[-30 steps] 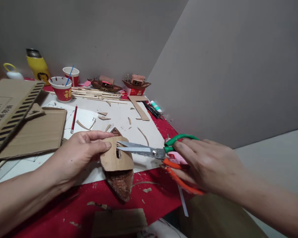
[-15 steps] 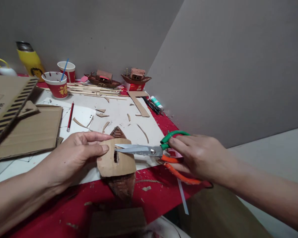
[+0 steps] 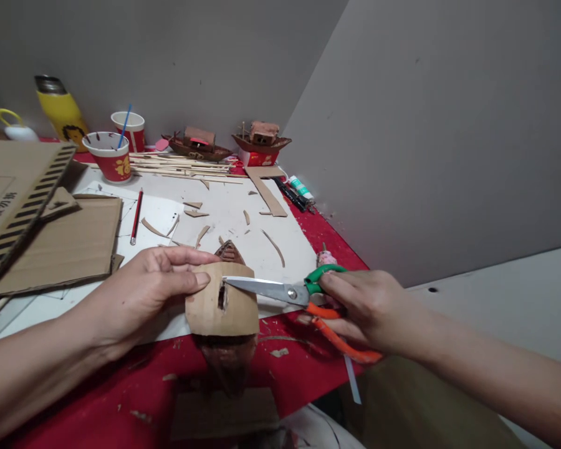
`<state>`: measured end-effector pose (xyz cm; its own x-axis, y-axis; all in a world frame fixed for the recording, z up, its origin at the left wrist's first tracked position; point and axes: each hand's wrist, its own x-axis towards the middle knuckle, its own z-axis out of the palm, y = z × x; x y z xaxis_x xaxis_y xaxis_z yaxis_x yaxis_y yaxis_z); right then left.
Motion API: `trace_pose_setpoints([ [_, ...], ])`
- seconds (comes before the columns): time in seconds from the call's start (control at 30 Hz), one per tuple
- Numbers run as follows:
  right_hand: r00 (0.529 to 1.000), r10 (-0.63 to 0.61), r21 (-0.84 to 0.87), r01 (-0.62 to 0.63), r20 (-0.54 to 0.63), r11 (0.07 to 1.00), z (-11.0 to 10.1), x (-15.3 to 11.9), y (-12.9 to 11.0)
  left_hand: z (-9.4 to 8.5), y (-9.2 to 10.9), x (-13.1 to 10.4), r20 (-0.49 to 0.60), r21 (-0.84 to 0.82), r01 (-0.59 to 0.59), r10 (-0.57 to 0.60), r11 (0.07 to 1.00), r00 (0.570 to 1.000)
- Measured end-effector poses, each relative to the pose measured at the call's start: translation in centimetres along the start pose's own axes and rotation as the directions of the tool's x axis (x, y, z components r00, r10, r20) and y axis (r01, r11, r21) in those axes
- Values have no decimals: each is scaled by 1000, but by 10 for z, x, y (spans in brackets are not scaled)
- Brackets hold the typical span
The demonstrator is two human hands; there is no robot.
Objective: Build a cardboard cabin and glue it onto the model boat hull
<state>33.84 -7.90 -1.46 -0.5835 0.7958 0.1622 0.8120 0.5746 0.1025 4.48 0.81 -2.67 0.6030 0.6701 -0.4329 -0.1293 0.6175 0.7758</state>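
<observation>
Between its thumb and fingers my left hand point(image 3: 161, 280) pinches the left edge of a curved cardboard piece point(image 3: 240, 312) with a small dark slot in it. Under the cardboard, a brown model boat point(image 3: 231, 252) shows at both ends; its middle is hidden. My right hand point(image 3: 367, 305) is wrapped round the green and orange handles of a pair of scissors point(image 3: 262, 286). The blades point left, nearly together, with their tips at the slot's upper end. Whether cardboard lies between the blades I cannot make out.
Several cardboard scraps point(image 3: 273, 247) litter the white sheet. Cardboard sheets point(image 3: 75, 243) lie left, near a pencil point(image 3: 137, 216). Behind stand a paper cup point(image 3: 107, 163), a yellow bottle point(image 3: 62, 112), thin sticks point(image 3: 177, 165) and two finished-looking model boats point(image 3: 262, 138).
The scissor blades have closed from slightly apart to nearly together, tips still at the slot. My right hand's fingers have drawn inward, and the view has shifted slightly.
</observation>
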Motion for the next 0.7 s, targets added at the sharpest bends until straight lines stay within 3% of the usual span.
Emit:
trace_pose_setpoints([
  [0.2,1000,-5,-13,5,-30,1000,5,-2,5,3,3,0,15,-18,19,-19,1000,1000],
  [0.47,988,-121,-307,86,-96,948,-2,13,19,-2,3,5,179,-23,49,-44,999,983],
  [0.7,974,-225,-436,186,-38,880,-11,26,39,-5,1,10,126,-29,95,-90,995,988],
])
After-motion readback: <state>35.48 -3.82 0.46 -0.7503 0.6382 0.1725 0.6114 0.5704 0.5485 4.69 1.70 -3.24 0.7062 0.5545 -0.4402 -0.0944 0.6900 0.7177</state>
